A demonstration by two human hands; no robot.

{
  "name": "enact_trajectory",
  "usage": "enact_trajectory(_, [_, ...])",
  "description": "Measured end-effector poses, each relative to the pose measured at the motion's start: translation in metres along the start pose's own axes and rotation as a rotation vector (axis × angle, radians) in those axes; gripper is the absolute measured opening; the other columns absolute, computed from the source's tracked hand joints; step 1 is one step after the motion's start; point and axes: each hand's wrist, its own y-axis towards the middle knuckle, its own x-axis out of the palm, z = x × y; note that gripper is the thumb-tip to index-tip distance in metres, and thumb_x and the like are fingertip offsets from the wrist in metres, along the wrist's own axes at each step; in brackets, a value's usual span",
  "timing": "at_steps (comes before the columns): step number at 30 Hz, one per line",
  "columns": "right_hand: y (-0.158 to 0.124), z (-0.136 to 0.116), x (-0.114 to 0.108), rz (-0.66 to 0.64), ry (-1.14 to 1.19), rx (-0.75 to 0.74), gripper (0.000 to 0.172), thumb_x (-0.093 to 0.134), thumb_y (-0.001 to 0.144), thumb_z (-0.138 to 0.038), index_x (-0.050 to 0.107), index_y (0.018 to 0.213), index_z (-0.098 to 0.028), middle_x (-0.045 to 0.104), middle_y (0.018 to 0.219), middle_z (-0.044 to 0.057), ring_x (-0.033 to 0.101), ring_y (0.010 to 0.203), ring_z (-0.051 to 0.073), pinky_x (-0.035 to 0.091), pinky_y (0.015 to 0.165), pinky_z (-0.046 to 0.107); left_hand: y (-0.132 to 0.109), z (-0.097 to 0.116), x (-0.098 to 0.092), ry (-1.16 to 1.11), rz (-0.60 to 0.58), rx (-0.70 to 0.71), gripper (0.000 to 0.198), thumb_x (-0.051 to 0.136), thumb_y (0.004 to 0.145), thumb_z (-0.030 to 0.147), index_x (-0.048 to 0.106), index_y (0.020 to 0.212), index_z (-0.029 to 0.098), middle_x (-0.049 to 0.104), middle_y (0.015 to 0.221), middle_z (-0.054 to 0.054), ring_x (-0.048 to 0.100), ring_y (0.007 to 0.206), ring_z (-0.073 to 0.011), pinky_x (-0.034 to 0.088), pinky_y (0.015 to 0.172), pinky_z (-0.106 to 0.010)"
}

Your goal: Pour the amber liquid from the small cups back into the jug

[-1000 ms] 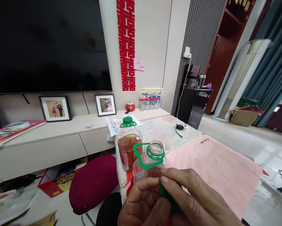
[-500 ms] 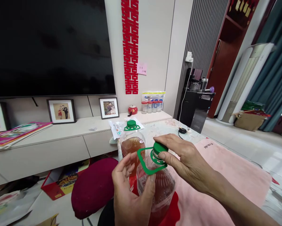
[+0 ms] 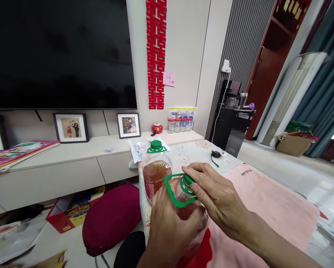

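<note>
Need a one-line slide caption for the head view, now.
Left hand holds the nearer bottle while the right hand grips its green cap.

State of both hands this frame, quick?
Left hand: closed around the clear plastic bottle of amber liquid, below its green handle.
Right hand: closed on that bottle's round green cap.

This is looking like a home: photos [image 3: 71,127] are standing on a cabinet [image 3: 49,169] below the TV [image 3: 60,56], and curtains [image 3: 319,100] are hanging well to the TV's right.
</note>
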Motion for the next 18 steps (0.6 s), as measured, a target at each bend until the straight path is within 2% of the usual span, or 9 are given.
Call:
enact_trajectory(3, [0.003, 0.0, -0.001, -0.058, -0.016, -0.002, 0.032, 0.051, 0.103, -0.021, 0.062, 0.132, -0.016, 0.069, 0.118, 0.014, 0.068, 0.11, 0.023, 0.062, 0.09, 0.039, 0.008, 0.006, -0.006, 0.083, -0.049, 0.03, 0.022, 0.064, 0.076, 0.031, 0.053, 0.095, 0.026, 0.069, 0.094, -0.005, 0.067, 0.094, -0.0319, 0.052, 0.081, -0.049])
enact_trajectory(6, [0.006, 0.001, -0.004, -0.158, -0.002, 0.043, 0.036, 0.05, 0.103, -0.025, 0.06, 0.136, -0.016, 0.069, 0.113, 0.013, 0.067, 0.104, 0.024, 0.061, 0.087, 0.042, 0.012, 0.005, -0.009, 0.085, -0.107, -0.027, 0.026, 0.065, 0.074, 0.032, 0.048, 0.091, 0.025, 0.066, 0.084, -0.002, 0.066, 0.081, -0.027, 0.049, 0.069, -0.041])
enact_trajectory(10, [0.006, 0.007, -0.003, -0.177, 0.054, 0.063, 0.037, 0.046, 0.106, -0.028, 0.059, 0.139, -0.02, 0.069, 0.106, 0.01, 0.065, 0.101, 0.022, 0.058, 0.088, 0.039, 0.015, -0.001, -0.009, 0.069, -0.15, -0.087, 0.028, 0.068, 0.077, 0.034, 0.053, 0.098, 0.023, 0.068, 0.091, -0.001, 0.066, 0.085, -0.0246, 0.048, 0.075, -0.039])
enact_trajectory(14, [0.009, 0.014, -0.002, -0.175, 0.061, 0.075, 0.038, 0.046, 0.106, -0.034, 0.062, 0.136, -0.017, 0.069, 0.103, 0.009, 0.064, 0.1, 0.021, 0.056, 0.089, 0.038, 0.021, -0.001, -0.01, 0.038, -0.143, -0.063, 0.031, 0.07, 0.077, 0.034, 0.054, 0.1, 0.022, 0.069, 0.095, -0.003, 0.067, 0.099, -0.0276, 0.051, 0.087, -0.043])
enact_trajectory(18, [0.02, 0.015, -0.015, -0.143, 0.008, 0.065, 0.041, 0.049, 0.106, -0.033, 0.061, 0.138, -0.012, 0.069, 0.099, 0.009, 0.063, 0.097, 0.02, 0.055, 0.086, 0.035, 0.031, 0.011, -0.009, 0.023, -0.126, 0.01, 0.025, 0.071, 0.077, 0.03, 0.058, 0.097, 0.022, 0.07, 0.1, -0.004, 0.067, 0.099, -0.027, 0.054, 0.087, -0.042])
